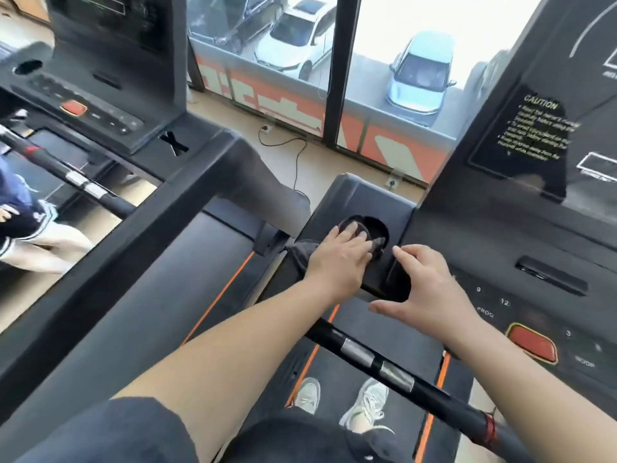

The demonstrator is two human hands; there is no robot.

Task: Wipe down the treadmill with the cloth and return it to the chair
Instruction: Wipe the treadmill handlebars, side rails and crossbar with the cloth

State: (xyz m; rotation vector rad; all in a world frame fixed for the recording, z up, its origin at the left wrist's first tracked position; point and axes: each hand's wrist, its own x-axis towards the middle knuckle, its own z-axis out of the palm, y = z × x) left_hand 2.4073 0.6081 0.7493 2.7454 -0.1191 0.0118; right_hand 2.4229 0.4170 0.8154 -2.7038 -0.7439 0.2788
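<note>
Dark clothing fills the bottom edge, and two bare forearms reach forward from it over the black handlebar with its silver grip sensors. Down below, a pair of grey sneakers stands on the treadmill belt between orange stripes. Up at the console's left wing, the left hand lies flat on the dark grey cloth, fingers stretched forward and pressing it against the rim of the round cup holder. Part of the cloth bunches at the fingertips; another fold hangs off the wing's left edge. The right hand is just beside it, spread wide with the thumb out, holding nothing; whether it touches the console, I cannot tell. A red stop button sits near that wrist. On the left stands a second treadmill, and beyond the window there are parked cars.
</note>
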